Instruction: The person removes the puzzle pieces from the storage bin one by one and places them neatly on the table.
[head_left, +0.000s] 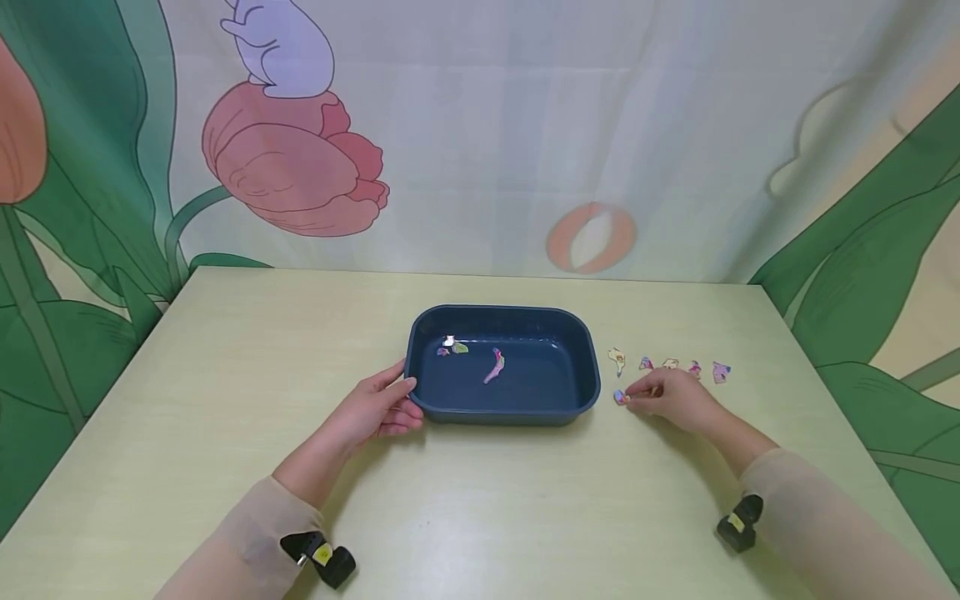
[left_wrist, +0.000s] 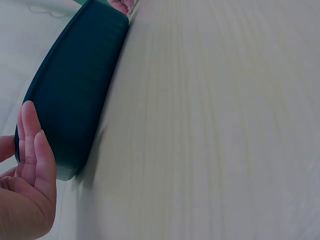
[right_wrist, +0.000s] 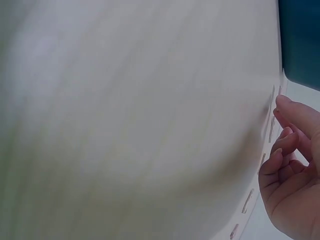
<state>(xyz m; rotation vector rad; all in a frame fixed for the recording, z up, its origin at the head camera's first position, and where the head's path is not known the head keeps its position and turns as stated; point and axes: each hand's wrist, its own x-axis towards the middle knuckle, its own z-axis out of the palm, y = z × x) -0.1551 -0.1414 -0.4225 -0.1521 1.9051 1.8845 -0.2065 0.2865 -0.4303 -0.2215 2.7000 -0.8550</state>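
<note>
A dark blue rectangular tray (head_left: 510,415) stands on the table. My left hand (head_left: 382,407) grips its left end, thumb at the rim and fingers along the outer wall; the left wrist view shows this hand (left_wrist: 32,175) against the tray's side (left_wrist: 75,85). Inside lie a long purple-pink cutout (head_left: 494,367) and a small cluster with a green piece (head_left: 460,347). To the right of the tray, my right hand (head_left: 675,398) pinches the edge of a small blue, colourful flat cutout (head_left: 620,397) at table height. In the right wrist view, the right hand's (right_wrist: 295,170) thumb and forefinger come together.
Behind the right hand, several flat cutouts lie in a row, among them a yellowish one (head_left: 617,360) and a purple one (head_left: 721,372). The pale wooden table (head_left: 480,508) ends at a printed curtain (head_left: 480,150) with flowers and leaves.
</note>
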